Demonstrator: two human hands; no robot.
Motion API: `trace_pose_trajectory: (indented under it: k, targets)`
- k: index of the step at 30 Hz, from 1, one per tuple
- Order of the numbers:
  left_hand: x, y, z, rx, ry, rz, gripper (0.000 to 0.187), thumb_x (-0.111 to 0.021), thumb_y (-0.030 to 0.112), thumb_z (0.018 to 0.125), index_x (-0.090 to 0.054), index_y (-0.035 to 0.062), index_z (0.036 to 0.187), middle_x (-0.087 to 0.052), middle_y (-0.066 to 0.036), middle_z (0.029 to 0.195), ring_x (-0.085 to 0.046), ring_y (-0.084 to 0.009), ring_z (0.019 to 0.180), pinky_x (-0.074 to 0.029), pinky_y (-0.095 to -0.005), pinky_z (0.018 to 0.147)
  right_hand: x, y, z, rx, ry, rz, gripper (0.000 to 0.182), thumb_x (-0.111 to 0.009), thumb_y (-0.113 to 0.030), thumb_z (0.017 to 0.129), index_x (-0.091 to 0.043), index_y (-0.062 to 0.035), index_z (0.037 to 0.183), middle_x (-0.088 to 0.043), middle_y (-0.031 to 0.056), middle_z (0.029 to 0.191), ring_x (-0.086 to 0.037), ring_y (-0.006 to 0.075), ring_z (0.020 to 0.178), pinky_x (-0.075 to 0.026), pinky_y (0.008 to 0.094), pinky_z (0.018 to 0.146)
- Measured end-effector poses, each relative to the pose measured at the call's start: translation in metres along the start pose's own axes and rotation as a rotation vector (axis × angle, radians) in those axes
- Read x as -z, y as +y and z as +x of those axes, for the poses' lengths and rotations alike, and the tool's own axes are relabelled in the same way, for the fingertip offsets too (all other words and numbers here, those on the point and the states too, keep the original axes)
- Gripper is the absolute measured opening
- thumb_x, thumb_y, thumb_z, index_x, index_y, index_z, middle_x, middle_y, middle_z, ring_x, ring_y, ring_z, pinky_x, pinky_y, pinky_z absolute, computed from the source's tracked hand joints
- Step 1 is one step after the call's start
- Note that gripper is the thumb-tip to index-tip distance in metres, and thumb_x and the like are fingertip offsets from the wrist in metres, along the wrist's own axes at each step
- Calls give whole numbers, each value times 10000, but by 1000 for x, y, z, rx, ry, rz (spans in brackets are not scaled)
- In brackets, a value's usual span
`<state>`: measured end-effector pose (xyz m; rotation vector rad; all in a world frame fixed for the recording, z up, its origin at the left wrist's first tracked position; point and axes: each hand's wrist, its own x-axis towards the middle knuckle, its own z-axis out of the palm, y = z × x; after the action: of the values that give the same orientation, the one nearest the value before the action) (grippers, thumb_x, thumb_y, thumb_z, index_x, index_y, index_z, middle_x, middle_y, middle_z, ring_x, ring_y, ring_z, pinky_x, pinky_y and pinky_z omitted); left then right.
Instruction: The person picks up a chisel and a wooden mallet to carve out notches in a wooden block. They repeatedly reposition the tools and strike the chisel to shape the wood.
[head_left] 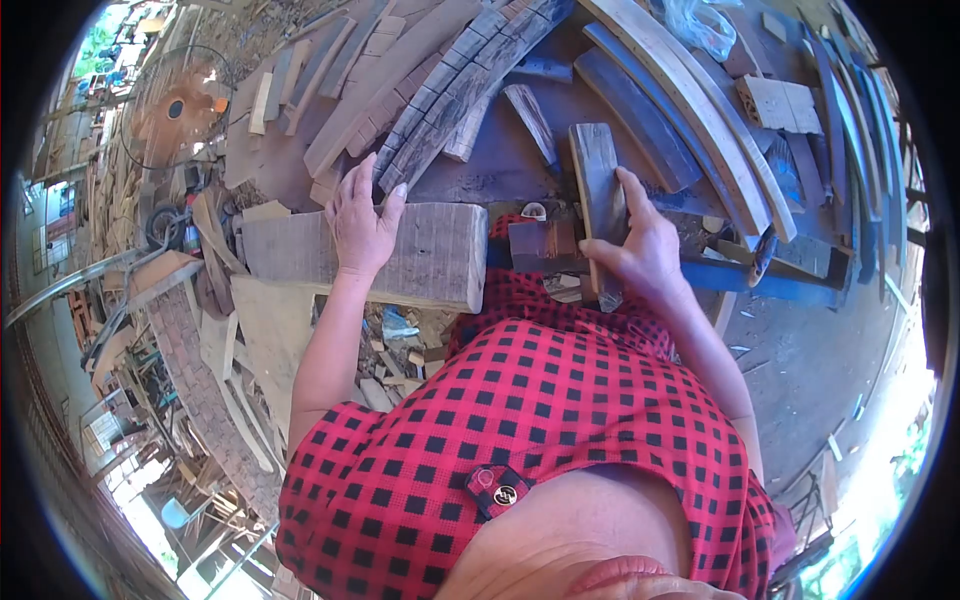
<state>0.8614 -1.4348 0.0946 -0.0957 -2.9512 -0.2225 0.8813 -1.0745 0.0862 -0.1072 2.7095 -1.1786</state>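
Note:
My left hand (362, 222) lies on a thick wooden beam (430, 250), palm down with thumb and fingers apart. The beam runs across in front of my body, its squared end toward the middle. My right hand (642, 245) grips a short, dark-faced wooden block (594, 165) between thumb and fingers; the block stands lengthwise away from me. Between the beam and the block sits a small brownish flat piece (543, 246), whose kind I cannot make out.
Beyond my hands lie notched curved wooden pieces (470, 75) and long curved strips (690, 110). A clear plastic bag (700, 28) is at the far side. A round wire-guarded fan (177, 108) stands far left. Wood offcuts (400, 365) litter the ground below the beam.

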Motion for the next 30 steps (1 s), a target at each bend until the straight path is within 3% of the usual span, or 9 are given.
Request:
trace_pose_trajectory:
  k: [4, 6, 7, 10, 16, 18, 22, 23, 30]
  targets:
    - [-3, -4, -6, -28, 56, -23, 596, -591, 419, 850, -425, 122, 1340, -503, -129, 1255, -457, -292, 1187, -295, -451, 992, 4, 4, 0, -46, 49, 58, 832, -728, -286, 599, -411, -10, 1317, -645, 257, 890, -637, 406, 858, -481, 430, 783]
    - [-3, -4, -7, -14, 53, -70, 567, -592, 423, 849, -464, 111, 1305, -531, -129, 1222, -465, -299, 1176, -296, -459, 994, -1, 26, 3, -105, 57, 411, 718, -698, -238, 621, -479, 16, 1256, -647, 217, 860, -651, 317, 795, -488, 378, 757]
    - [-4, -5, -10, -32, 84, -82, 567, -592, 423, 849, -464, 111, 1305, -531, -129, 1222, -465, -299, 1176, -296, -459, 994, 8, 15, -1, -171, 3, 543, 570, -640, -167, 676, -533, 35, 1198, -638, 172, 896, -628, 203, 802, -489, 325, 735]
    - [-4, -8, -11, -85, 137, -101, 523, -602, 414, 842, -522, 90, 1244, -571, -133, 1158, -492, -307, 1138, -326, -452, 981, 24, 9, -13, -133, 32, 916, 564, -570, -116, 711, -491, 31, 1250, -618, 107, 930, -590, 143, 772, -472, 259, 733]
    - [17, 37, -18, -274, 317, -324, 410, -664, 305, 797, -609, 30, 1097, -640, -155, 967, -590, -325, 946, -449, -413, 860, 55, -14, -65, 43, 101, 1250, 557, -496, -205, 810, -408, -3, 1322, -570, 143, 1084, -634, 225, 836, -539, 336, 711]
    - [25, 70, -21, -324, 333, -428, 391, -672, 292, 787, -620, 36, 1077, -649, -141, 922, -611, -314, 887, -472, -404, 813, 57, -16, -86, 25, -34, 1385, 609, -522, -267, 843, -331, -42, 1375, -552, 156, 1093, -642, 257, 803, -553, 371, 652]
    - [18, 119, 8, -234, -114, -563, 464, -680, 335, 784, -597, 26, 1120, -654, -148, 922, -643, -254, 840, -478, -376, 811, 31, 9, -101, -57, 63, 1080, 731, -659, -196, 791, -288, -63, 1407, -556, 151, 1049, -650, 258, 710, -536, 340, 591]
    - [11, 126, 22, -235, -108, -567, 464, -680, 335, 784, -597, 26, 1120, -654, -148, 922, -643, -254, 840, -478, -376, 811, 22, 9, -106, -147, 150, 1020, 778, -699, -106, 736, -305, -60, 1404, -563, 136, 1016, -639, 235, 673, -527, 322, 589]
    - [-32, 155, 73, 33, -341, -184, 806, -617, 597, 765, -429, 25, 1301, -568, -185, 1229, -542, -298, 1163, -444, -397, 940, -29, 59, -123, -76, 290, 920, 743, -671, -52, 741, -331, -81, 1401, -560, 118, 1011, -608, 182, 664, -519, 300, 610]
